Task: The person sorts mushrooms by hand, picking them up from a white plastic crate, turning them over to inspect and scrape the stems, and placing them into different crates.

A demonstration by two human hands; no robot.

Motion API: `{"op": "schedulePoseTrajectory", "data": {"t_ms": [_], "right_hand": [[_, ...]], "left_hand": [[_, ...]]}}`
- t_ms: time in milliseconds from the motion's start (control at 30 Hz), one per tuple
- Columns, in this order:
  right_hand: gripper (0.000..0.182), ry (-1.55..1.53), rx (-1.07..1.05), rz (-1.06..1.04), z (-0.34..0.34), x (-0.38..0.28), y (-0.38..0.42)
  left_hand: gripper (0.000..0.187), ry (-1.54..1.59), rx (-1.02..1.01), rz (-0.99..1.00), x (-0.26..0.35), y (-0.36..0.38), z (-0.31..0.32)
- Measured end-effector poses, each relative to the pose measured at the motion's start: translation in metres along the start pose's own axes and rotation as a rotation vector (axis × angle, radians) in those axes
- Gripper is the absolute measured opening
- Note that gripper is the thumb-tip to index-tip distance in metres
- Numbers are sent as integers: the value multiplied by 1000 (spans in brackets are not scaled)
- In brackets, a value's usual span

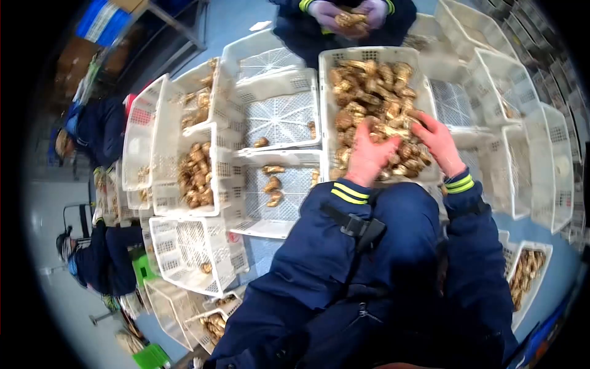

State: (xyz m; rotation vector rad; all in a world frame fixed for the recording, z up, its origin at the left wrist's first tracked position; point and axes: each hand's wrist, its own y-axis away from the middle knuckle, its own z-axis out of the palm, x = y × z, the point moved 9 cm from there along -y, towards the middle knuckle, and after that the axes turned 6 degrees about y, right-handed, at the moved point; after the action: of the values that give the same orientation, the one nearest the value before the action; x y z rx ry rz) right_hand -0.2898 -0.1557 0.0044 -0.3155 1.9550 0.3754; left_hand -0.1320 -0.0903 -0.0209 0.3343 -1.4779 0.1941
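Note:
A white perforated crate [327, 123] in front of me is heaped with brown, thick-stemmed mushrooms [375, 80] that look like matsutake. My left hand [371, 155], in a pink glove, is over the near part of the heap, thumb and fingers curled around a pale-stemmed mushroom [391, 131]. Across from it, my right hand [439, 142], also in pink, bends its fingers on a mushroom at the heap's right side. The fingertips of both hands are partly lost among the mushrooms.
Left of the heap, one crate [279, 77] holds a couple of mushrooms and a nearer crate [264, 232] a few. More crates [212, 166] stand further left and right. Opposite, a co-worker's gloved hands [353, 17] hold mushrooms. Other people sit at far left.

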Motion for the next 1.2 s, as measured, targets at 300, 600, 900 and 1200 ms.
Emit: {"op": "schedulePoseTrajectory", "data": {"t_ms": [300,600,900,1200], "right_hand": [[42,-262,-165,38,24,-14,5],[39,-149,-15,343,-24,105,-13],[36,270,18,313,-23,116,-25],[45,579,-100,82,33,87,-29]], "left_hand": [[35,-770,-219,346,61,23,-28],[18,228,199,-218,-23,-9,-290],[60,234,476,-23,32,-142,-522],[42,633,119,-186,-7,-108,-295]]}}
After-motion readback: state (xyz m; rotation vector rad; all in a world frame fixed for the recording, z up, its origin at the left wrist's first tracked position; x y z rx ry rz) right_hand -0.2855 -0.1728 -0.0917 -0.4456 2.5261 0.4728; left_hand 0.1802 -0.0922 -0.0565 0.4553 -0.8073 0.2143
